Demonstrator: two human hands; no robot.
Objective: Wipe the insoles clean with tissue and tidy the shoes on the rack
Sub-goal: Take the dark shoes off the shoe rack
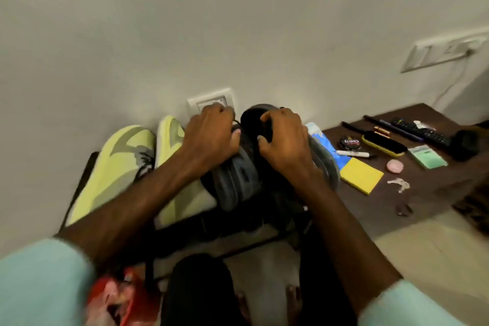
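While beside two lime shoes (116, 161), two dark shoes (232, 182) in tight grip of left hand (211, 132) and right hand (283, 140).

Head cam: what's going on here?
A person is working at the shoe rack by the wall. The left hand and the right hand both grip the dark shoes near their openings, beside a yellow-green pair on the rack. No tissue shows in either hand. A polish tin, a brush and a yellow notepad lie on the brown side table to the right.
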